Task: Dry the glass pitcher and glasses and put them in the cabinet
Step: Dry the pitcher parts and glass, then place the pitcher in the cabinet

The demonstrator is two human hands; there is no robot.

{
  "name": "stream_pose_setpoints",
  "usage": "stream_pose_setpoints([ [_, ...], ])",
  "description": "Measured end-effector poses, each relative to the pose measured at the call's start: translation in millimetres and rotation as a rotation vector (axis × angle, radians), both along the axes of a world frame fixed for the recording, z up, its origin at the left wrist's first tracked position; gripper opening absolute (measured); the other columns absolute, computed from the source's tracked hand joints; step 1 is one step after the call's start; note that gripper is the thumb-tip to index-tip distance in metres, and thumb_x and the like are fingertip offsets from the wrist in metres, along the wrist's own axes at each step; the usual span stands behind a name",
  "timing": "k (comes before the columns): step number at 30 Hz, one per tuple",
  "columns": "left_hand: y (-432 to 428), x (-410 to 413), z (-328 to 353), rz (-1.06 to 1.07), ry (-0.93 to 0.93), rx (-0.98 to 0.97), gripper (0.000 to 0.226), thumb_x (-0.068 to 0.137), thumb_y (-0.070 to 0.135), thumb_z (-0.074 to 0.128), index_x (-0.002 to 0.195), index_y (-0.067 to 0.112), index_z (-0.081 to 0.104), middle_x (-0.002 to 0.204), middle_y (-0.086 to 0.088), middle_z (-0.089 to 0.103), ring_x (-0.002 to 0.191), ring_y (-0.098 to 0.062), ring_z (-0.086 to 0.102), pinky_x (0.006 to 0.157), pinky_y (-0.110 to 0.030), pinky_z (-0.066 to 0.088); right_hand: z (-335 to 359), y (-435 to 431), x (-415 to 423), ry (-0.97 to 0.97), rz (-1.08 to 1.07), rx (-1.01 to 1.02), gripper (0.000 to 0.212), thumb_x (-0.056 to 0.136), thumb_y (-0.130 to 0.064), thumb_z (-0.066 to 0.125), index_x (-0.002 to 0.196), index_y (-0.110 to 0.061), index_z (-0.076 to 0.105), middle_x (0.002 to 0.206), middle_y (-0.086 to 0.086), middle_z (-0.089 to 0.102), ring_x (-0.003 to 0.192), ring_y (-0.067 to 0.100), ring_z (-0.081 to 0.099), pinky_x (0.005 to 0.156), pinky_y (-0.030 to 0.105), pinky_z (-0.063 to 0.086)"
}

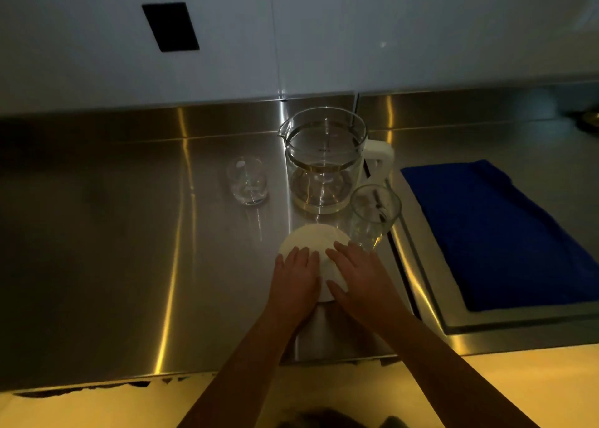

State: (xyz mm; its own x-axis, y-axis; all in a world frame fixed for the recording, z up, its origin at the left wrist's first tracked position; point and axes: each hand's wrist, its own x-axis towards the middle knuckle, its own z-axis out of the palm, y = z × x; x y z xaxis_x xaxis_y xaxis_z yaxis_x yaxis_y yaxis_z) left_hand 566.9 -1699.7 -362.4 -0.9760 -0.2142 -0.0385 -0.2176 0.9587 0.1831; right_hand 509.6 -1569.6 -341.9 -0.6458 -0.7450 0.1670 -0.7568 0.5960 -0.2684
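A clear glass pitcher (324, 162) with a white handle stands upright on the steel counter (129, 249), near the back. A short glass (248, 181) stands to its left. A taller glass (372, 215) stands just in front of the pitcher's right side. In front of the pitcher lies a white folded cloth (308, 243). My left hand (296, 277) and my right hand (356, 275) both rest flat on the cloth with fingers straight. The right hand's fingertips are close to the tall glass's base.
A blue cloth (505, 233) lies on a white surface in a recessed tray at the right. White wall panels with a black rectangular plate (170, 27) rise behind the counter. The counter's front edge runs below my forearms.
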Motion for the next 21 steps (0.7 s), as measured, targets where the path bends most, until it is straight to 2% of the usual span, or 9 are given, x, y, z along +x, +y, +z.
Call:
stream_pose_setpoints([
  [2,-4,-5,-10,-0.018,0.051,0.01,0.051,0.061,0.016,0.08,0.107,0.001,0.064,0.103,-0.018,0.066,0.096,-0.035,0.064,0.08,-0.054,0.049,-4,-2,2,0.007,-0.025,0.015,0.049,0.073,-0.038,0.053,0.111,-0.01,0.061,0.111,0.012,0.066,0.102,0.03,0.064,0.079,0.051,0.052],
  [5,-7,-13,-13,-0.066,0.121,0.015,0.049,0.058,0.016,0.081,0.102,0.003,0.066,0.095,-0.016,0.068,0.088,-0.032,0.067,0.072,-0.049,0.053,-6,-2,2,-0.009,-0.054,0.036,0.05,0.075,-0.041,0.046,0.112,-0.01,0.06,0.111,0.011,0.066,0.102,0.03,0.064,0.079,0.05,0.053],
  [7,-8,-19,-16,-0.108,0.192,-0.041,0.036,0.067,0.021,0.067,0.1,0.007,0.065,0.09,-0.011,0.069,0.083,-0.027,0.068,0.069,-0.044,0.054,-7,-2,-1,-0.025,-0.063,0.027,0.05,0.074,-0.04,0.048,0.114,-0.012,0.057,0.111,0.011,0.066,0.102,0.03,0.064,0.08,0.051,0.052],
  [9,-7,-23,-18,-0.113,0.21,-0.054,0.035,0.073,0.025,0.042,0.104,0.012,0.054,0.086,-0.007,0.069,0.081,-0.023,0.068,0.069,-0.04,0.055,-5,-3,-3,-0.037,-0.064,0.022,0.049,0.075,-0.041,0.046,0.116,-0.014,0.052,0.111,0.011,0.066,0.102,0.03,0.063,0.08,0.053,0.052],
  [10,-7,-24,-18,-0.102,0.207,-0.057,0.036,0.072,0.025,0.038,0.104,0.013,0.048,0.084,-0.006,0.069,0.08,-0.023,0.068,0.07,-0.039,0.055,-5,-4,-5,-0.036,-0.063,0.018,0.049,0.076,-0.042,0.043,0.117,-0.015,0.049,0.112,0.011,0.066,0.103,0.03,0.063,0.08,0.053,0.052],
  [12,-5,-24,-18,-0.094,0.199,-0.055,0.035,0.071,0.022,0.05,0.104,0.012,0.046,0.082,-0.007,0.068,0.078,-0.023,0.067,0.07,-0.039,0.055,-3,-5,-7,-0.021,-0.061,0.02,0.05,0.076,-0.043,0.041,0.117,-0.015,0.048,0.111,0.011,0.066,0.102,0.029,0.064,0.079,0.053,0.052],
  [15,0,-24,-16,-0.059,0.125,0.016,0.059,0.045,0.016,0.083,0.099,0.006,0.062,0.079,-0.01,0.067,0.074,-0.026,0.067,0.07,-0.044,0.054,-2,-6,-9,0.005,-0.047,0.012,0.049,0.076,-0.043,0.04,0.115,-0.015,0.05,0.109,0.01,0.067,0.1,0.029,0.065,0.08,0.053,0.051],
  [17,1,-24,-15,0.003,0.11,0.023,0.065,0.031,0.013,0.087,0.092,0.004,0.068,0.078,-0.011,0.067,0.073,-0.027,0.068,0.069,-0.048,0.054,-1,-7,-10,0.035,-0.029,0.001,0.048,0.075,-0.042,0.042,0.115,-0.016,0.049,0.109,0.009,0.067,0.1,0.028,0.065,0.08,0.051,0.051],
  [21,-2,-22,-14,0.051,0.141,-0.02,0.068,0.024,0.012,0.088,0.089,0.004,0.069,0.078,-0.012,0.068,0.072,-0.027,0.068,0.068,-0.053,0.053,3,-8,-17,0.09,0.001,-0.026,0.052,0.07,-0.042,0.052,0.115,-0.017,0.051,0.111,0.007,0.066,0.101,0.027,0.064,0.08,0.045,0.051],
])
